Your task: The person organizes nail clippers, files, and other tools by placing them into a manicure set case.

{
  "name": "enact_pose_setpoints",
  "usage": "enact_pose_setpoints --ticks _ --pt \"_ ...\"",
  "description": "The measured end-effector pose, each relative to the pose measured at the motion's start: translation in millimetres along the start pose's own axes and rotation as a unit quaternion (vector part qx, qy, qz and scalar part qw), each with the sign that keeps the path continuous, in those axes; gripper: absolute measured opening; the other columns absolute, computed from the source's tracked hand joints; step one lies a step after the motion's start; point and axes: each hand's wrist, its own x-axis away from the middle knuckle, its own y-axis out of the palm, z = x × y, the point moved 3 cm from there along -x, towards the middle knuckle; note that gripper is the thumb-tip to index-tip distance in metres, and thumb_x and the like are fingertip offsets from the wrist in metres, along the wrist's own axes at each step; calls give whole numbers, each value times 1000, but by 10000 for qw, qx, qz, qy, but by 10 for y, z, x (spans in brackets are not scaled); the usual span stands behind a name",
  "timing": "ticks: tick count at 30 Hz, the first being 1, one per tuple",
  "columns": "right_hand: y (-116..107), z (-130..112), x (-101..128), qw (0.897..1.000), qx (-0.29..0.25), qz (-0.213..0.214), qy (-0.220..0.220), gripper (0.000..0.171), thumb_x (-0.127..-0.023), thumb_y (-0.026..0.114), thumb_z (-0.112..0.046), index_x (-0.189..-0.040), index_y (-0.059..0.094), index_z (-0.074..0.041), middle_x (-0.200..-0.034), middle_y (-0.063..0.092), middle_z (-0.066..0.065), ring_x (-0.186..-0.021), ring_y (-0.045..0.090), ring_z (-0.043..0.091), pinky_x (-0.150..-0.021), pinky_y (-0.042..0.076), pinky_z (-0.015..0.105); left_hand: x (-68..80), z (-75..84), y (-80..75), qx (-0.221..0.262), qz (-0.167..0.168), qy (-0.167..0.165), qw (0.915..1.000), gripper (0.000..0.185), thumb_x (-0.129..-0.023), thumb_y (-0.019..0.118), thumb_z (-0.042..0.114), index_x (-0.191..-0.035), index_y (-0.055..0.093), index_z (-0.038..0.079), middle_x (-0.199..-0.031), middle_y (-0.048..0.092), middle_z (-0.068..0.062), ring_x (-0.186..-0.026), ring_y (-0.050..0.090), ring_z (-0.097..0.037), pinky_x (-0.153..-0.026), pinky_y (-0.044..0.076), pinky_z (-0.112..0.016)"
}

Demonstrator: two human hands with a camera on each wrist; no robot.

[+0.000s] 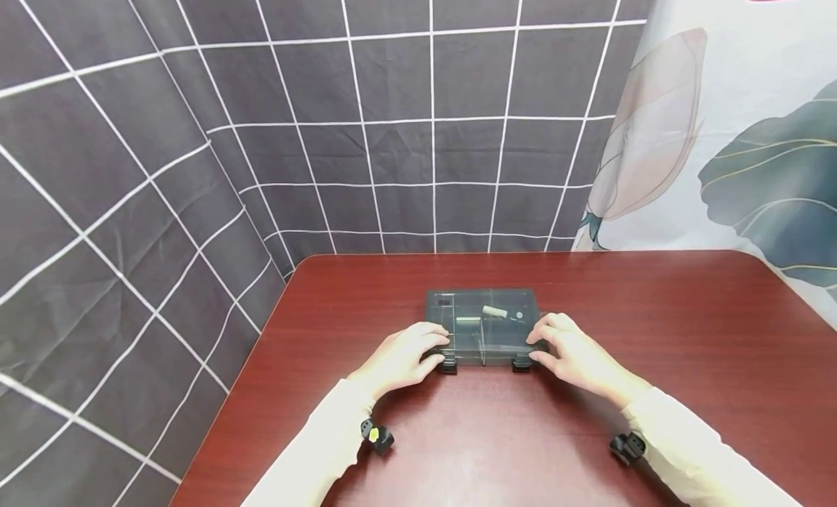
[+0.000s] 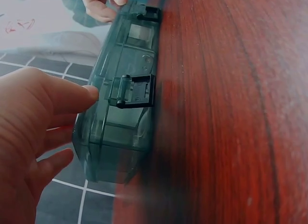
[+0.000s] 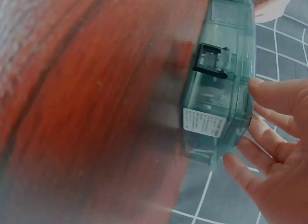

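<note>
Two hands, left hand [image 1: 402, 358], right hand [image 1: 572, 351], fingers touching box [image 1: 484, 325]

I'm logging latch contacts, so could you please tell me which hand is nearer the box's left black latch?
Left. The left hand has a fingertip beside the left latch; the right hand is at the box's opposite end.

One smoky clear box [image 1: 482, 327] sits on one red-brown bench [image 1: 654, 333]. Two black latches, one [image 1: 447, 364] at 7 o'clock of the box and one [image 1: 521, 364] at 5 o'clock. Two hands: left [image 1: 400, 358], right [image 1: 575, 351]. Two pale pieces [image 1: 495, 311] [image 1: 467, 320] show inside the box.
</note>
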Motion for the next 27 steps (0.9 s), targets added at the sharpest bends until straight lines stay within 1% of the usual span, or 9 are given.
enact_pose_setpoints --ticks 4,8,11,15,17,21,25,27 --pt "25 -13 9 9999 -87 62 -103 27 -65 79 1 -84 63 -10 -90 52 -1 -86 45 18 -73 39 29 8 -5 24 -76 14 54 10000 19 -86 65 20 -103 68 13 -113 59 3 -107 53 -12 -91 44 -24" --pt "42 -22 29 9999 -75 73 -125 30 -63 80 1 -85 62 -11 -92 51 -1 -88 45 18 -74 38 28 8 -17 34 -48 47 93 9999 18 -83 68 18 -100 67 14 -112 57 3 -105 53 -11 -88 45 -24" --pt "67 -15 27 9999 15 14 -135 37 -61 81 3 -87 59 -12 -93 49 0 -89 43 20 -75 38 30 -12 -20 40 -27 36 141 9999 22 -78 71 12 -99 64 12 -110 55 2 -104 52 -14 -87 46 -25" --pt "104 -6 -9 9997 218 -24 -138 44 -57 79 8 -87 53 -11 -90 46 2 -90 41 26 -74 40 36 -66 -25 64 -46 -108 40 9999 33 -70 69 2 -99 58 12 -107 50 2 -102 48 -15 -86 45 -26" --pt "116 -6 -36 9992 371 -14 -145 46 -55 77 11 -86 50 -11 -88 44 2 -90 40 29 -72 42 38 -93 -25 83 -108 -153 -32 9998 35 -68 68 -1 -98 56 12 -106 49 1 -101 47 -16 -86 44 -26" --pt "134 -16 -55 9979 623 -23 -153 50 -50 75 14 -83 47 -10 -85 42 4 -88 40 32 -68 44 40 -136 -3 126 -334 -115 -12 9994 37 -65 68 -1 -98 56 11 -104 50 -1 -98 48 -19 -87 43 -29" --pt "167 -29 -55 9971 725 -108 -210 52 -47 76 11 -85 48 -8 -84 42 5 -86 41 33 -72 42 41 -132 20 140 -553 -26 23 9985 37 -65 67 0 -99 56 11 -103 50 -2 -96 48 -21 -88 42 -32" --pt "181 -37 -49 9971 717 -145 -208 52 -47 79 8 -86 48 -8 -84 42 6 -87 42 34 -74 42 41 -118 22 148 -586 -33 2 9983 37 -66 68 2 -100 56 12 -104 50 -1 -96 47 -20 -88 41 -31"
